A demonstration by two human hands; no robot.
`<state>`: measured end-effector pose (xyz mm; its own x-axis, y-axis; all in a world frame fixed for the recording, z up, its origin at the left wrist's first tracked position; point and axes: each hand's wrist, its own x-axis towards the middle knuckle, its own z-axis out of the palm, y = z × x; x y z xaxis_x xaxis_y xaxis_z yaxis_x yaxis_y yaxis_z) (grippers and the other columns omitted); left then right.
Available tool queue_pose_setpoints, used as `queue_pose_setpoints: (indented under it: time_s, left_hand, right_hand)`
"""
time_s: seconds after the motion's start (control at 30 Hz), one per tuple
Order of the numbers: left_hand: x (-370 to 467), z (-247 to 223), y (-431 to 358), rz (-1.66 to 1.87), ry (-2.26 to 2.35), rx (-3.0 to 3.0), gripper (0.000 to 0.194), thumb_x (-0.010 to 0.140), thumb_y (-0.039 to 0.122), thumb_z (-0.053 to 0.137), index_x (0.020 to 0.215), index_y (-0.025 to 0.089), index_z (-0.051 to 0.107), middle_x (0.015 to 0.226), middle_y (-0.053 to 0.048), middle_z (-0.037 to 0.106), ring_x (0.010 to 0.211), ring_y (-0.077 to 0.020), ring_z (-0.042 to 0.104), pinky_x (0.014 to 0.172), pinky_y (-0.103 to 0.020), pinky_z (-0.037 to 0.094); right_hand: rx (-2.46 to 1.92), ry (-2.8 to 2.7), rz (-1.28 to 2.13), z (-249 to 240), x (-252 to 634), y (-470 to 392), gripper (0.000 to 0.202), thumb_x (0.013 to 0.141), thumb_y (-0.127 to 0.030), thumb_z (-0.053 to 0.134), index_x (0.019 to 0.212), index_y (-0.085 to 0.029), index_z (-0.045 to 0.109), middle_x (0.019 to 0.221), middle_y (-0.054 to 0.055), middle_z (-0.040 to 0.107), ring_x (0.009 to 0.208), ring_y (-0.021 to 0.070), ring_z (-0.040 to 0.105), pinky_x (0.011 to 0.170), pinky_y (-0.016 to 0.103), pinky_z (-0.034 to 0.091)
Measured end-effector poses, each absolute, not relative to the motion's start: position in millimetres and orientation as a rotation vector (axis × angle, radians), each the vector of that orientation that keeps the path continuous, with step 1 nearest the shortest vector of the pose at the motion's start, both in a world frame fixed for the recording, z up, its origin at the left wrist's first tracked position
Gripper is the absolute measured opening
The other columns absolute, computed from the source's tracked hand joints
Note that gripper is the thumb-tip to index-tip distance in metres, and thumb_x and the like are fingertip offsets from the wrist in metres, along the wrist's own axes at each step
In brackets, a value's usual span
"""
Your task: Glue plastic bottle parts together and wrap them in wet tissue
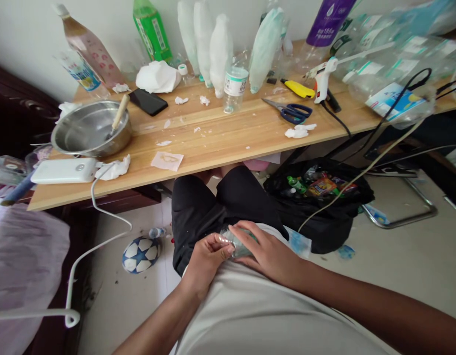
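Note:
Low against my lap, both hands are closed around a clear plastic bottle (227, 238) with a pale green tint. My left hand (209, 257) pinches its shiny, crinkled end between thumb and fingers. Over the other end lies my right hand (268, 251), fingers curled round it and hiding much of its shape. On the wooden table (213, 133) in front stand several white and pale green bottle shapes (219, 54). Beside them is a cut clear bottle (235, 88) with a white-and-green label.
Scissors (296, 112), a yellow cutter (300, 88) and a glue gun (322, 81) lie at the right. A steel bowl (65, 143), black phone (148, 101) and white power bank (65, 171) are left. Below are a ball (141, 255) and a black trash bag (320, 227).

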<state>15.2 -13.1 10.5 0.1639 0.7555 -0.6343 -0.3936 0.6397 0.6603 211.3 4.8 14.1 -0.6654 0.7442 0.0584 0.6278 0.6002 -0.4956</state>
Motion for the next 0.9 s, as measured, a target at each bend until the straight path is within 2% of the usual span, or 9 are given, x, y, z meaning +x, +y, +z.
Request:
queue_pose_setpoints:
  time_s: [0.3,0.4,0.53,0.7,0.9]
  left_hand:
    - [10,3,-15,0.814,1.013,0.281,0.028,0.062,0.028,0.094,0.077,0.014,0.074,0.072,0.000,0.072,0.065,-0.0089,0.061,0.068,-0.021,0.046]
    - [7,7,-14,0.801,0.982,0.235,0.032,0.058,0.027,0.096,0.078,0.013,0.075,0.073,-0.002,0.074,0.067,-0.0100,0.064,0.071,-0.022,0.048]
    - [8,13,-12,0.782,0.947,0.227,0.046,0.051,0.035,0.099,0.084,0.013,0.076,0.078,-0.005,0.076,0.072,-0.0139,0.067,0.076,-0.025,0.051]
    - [22,18,-13,0.846,1.073,0.280,0.034,0.056,0.027,0.097,0.076,0.014,0.072,0.075,-0.002,0.074,0.068,-0.0120,0.066,0.071,-0.024,0.051]
    - [28,15,-12,0.871,1.161,0.261,0.038,0.050,0.032,0.097,0.075,0.016,0.073,0.072,0.000,0.073,0.063,-0.0121,0.062,0.067,-0.024,0.048]
  right_hand:
    - [-1.216,-2.583,0.711,16,208,4,0.061,0.093,-0.035,0.066,0.145,-0.012,0.043,0.137,0.022,0.055,0.111,0.0326,0.069,0.085,0.045,0.063]
    - [-1.245,-2.581,0.739,14,207,3,0.061,0.092,-0.033,0.068,0.145,-0.013,0.044,0.138,0.022,0.054,0.111,0.0327,0.069,0.086,0.045,0.063]
    - [-1.274,-2.605,0.707,13,205,1,0.060,0.093,-0.032,0.067,0.144,-0.010,0.045,0.139,0.024,0.054,0.113,0.0342,0.068,0.087,0.046,0.062]
    - [-1.253,-2.645,0.598,13,203,0,0.051,0.096,-0.028,0.062,0.142,-0.010,0.048,0.137,0.023,0.056,0.113,0.0350,0.068,0.085,0.047,0.063]
    - [-1.287,-2.602,0.610,9,203,-1,0.050,0.099,-0.033,0.056,0.144,-0.012,0.045,0.138,0.023,0.056,0.112,0.0336,0.069,0.085,0.047,0.062]
